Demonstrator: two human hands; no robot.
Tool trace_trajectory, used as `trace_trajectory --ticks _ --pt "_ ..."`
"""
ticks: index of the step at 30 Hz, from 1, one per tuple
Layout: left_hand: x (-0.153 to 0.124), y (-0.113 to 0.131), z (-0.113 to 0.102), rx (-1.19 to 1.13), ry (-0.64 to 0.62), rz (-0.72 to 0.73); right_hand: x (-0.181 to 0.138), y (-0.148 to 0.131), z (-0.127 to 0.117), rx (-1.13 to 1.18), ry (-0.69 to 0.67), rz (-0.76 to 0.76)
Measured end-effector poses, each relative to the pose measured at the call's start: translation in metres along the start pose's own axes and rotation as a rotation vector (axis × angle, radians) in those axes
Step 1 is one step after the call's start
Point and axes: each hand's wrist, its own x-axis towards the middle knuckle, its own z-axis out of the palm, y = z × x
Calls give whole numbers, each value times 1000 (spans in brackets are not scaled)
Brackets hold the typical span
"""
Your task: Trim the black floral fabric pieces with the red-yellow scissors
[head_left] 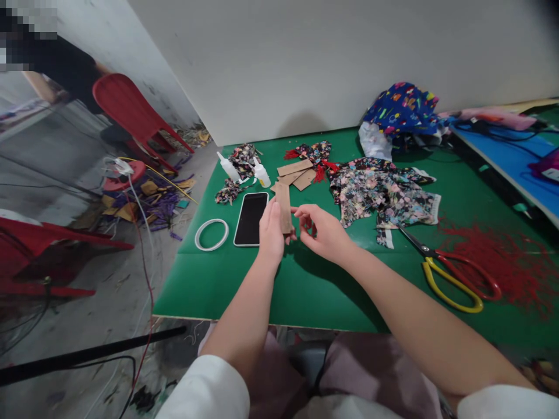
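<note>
My left hand (pixel 271 233) is closed around a flat strip of brown cardboard (pixel 283 208), held nearly upright above the table. Just to its right is my right hand (pixel 321 231), its fingers curled and the fingertips close to the strip's edge; whatever they may pinch is too small to make out. Beyond the strip lie more cardboard pieces (pixel 297 173) in a loose pile. A dark-screened phone (pixel 250 220) rests flat beside my left hand. Two white glue bottles (pixel 261 173) stand or lean behind the phone, among scraps of dark floral cloth (pixel 244 158).
To the right are floral fabric pieces (pixel 371 189), scissors (pixel 437 256) with red and yellow handles, and scattered red threads (pixel 498 262). A white tape ring (pixel 212 234) lies left. Blue patterned cloth (pixel 402 110) sits by the back panel. Another person (pixel 65 64) is near a red chair (pixel 131 110).
</note>
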Motion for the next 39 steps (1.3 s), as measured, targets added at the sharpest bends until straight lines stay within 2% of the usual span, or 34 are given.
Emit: trace_trajectory --ticks 4,14,27,35,39 --pt "-4 -3 2 39 -34 -21 0 2 2 -9 23 -10" --pt "-8 -9 3 126 -27 -6 3 0 2 -34 1 22" --pt "-8 -11 5 90 -51 -5 4 -3 2 -20 9 50" --pt "-1 -7 0 90 25 36 2 0 7 -33 9 -25" --pt "1 -3 -1 40 15 29 1 4 7 -92 54 -50"
